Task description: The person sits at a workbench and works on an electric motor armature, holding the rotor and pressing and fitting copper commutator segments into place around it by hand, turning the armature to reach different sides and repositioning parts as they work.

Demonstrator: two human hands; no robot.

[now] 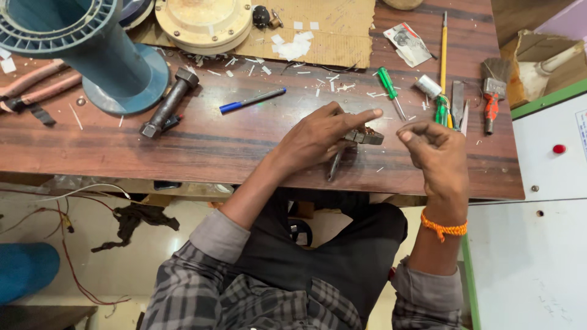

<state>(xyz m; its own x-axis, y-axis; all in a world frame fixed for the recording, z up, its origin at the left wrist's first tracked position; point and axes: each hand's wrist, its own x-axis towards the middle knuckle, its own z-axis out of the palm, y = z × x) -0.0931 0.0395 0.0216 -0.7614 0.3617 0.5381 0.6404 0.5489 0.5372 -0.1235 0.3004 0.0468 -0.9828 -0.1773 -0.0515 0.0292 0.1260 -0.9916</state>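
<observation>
My left hand (321,135) rests on the wooden table (214,146), holding a small dark metal motor part with copper windings (365,136), index finger stretched over it. A thin dark tool or shaft (335,165) sticks down from under that hand toward the table's edge. My right hand (435,150), with an orange thread on the wrist, hovers just right of the part. Its fingers are curled and pinched together, and I cannot see anything between them.
A blue pen (252,100), a large bolt (168,102), a blue spool (92,49), a cream round disc (203,23) on cardboard, green screwdrivers (389,88), a yellow rod (444,52), a brush (491,91), pliers (30,88) and white scraps lie about. A white cabinet (544,171) stands at right.
</observation>
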